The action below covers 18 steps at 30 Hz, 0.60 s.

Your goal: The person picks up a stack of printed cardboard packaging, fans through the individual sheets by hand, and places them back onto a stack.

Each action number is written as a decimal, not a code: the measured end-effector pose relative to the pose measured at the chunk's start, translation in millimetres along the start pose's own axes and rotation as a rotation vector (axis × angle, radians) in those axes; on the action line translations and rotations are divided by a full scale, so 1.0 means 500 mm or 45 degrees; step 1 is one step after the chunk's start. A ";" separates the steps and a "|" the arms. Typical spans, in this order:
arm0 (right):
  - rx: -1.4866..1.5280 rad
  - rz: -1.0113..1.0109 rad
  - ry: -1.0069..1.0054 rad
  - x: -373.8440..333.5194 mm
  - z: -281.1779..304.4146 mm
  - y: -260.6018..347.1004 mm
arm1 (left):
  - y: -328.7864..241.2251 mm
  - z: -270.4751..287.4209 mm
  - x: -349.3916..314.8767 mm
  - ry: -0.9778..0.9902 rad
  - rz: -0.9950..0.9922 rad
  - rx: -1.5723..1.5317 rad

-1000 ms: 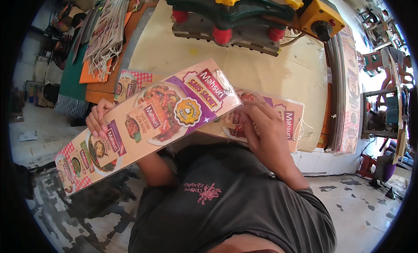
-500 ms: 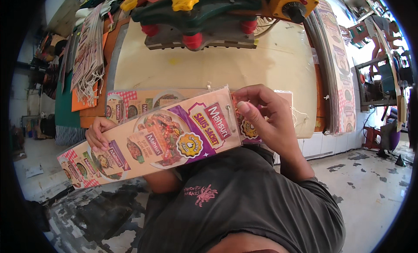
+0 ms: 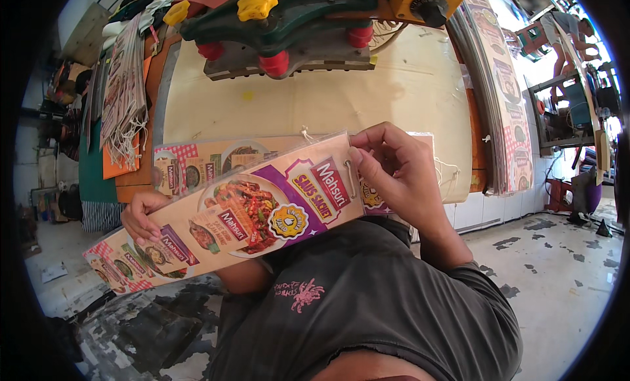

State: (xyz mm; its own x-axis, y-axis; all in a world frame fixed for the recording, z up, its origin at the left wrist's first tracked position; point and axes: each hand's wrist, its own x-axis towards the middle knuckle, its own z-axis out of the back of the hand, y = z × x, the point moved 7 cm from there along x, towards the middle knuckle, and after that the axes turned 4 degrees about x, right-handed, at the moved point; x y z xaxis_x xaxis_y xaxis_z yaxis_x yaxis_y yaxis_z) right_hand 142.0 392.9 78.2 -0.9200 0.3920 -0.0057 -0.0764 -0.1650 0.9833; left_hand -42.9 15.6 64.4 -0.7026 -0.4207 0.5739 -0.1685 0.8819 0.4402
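Note:
A long printed card in a clear plastic sleeve (image 3: 246, 213), with pictures of food dishes on orange and purple, lies slantwise before my torso. My left hand (image 3: 142, 217) grips its long far edge near the lower left end, fingers over the front and thumb hidden. At the upper right end, a short pale cord (image 3: 351, 179) runs between two eyelets. My right hand (image 3: 397, 168) is curled there, thumb and forefinger closed at the card's edge beside the upper eyelet; what they pinch is hidden. Behind, a similar printed card (image 3: 197, 163) rests on the table, partly covered.
A green press with red mounts (image 3: 275, 63) and yellow knobs stands on the cream-covered table (image 3: 262, 105). Stacks of printed cards lie left (image 3: 125, 85) and right (image 3: 505, 92). Loose white cord (image 3: 446, 174) hangs at the front edge. Another person (image 3: 564, 40) is at far right.
The pale cord now shows across the two eyelets, where earlier it did not show clearly. My right thumb has come down closer against the card's end. The left hand keeps its hold.

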 end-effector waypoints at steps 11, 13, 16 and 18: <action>-0.205 0.106 -0.081 0.003 -0.001 0.023 | -0.036 0.000 0.009 0.098 0.116 -0.232; -0.223 0.119 -0.088 0.003 -0.003 0.024 | -0.042 -0.003 0.015 0.129 0.082 -0.195; -0.263 0.165 -0.097 0.003 -0.006 0.028 | -0.034 -0.017 0.025 0.296 0.093 -0.047; -0.301 0.186 -0.104 0.004 -0.006 0.033 | -0.022 -0.019 0.019 0.353 0.127 -0.148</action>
State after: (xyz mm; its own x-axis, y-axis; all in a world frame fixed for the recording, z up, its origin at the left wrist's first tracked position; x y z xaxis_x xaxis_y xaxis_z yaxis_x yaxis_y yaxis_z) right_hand 137.8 388.2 93.7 -0.8945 0.4186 0.1568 -0.0418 -0.4275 0.9031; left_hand -41.3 0.0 71.8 -0.4939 -0.3891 0.7776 -0.0165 0.8983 0.4390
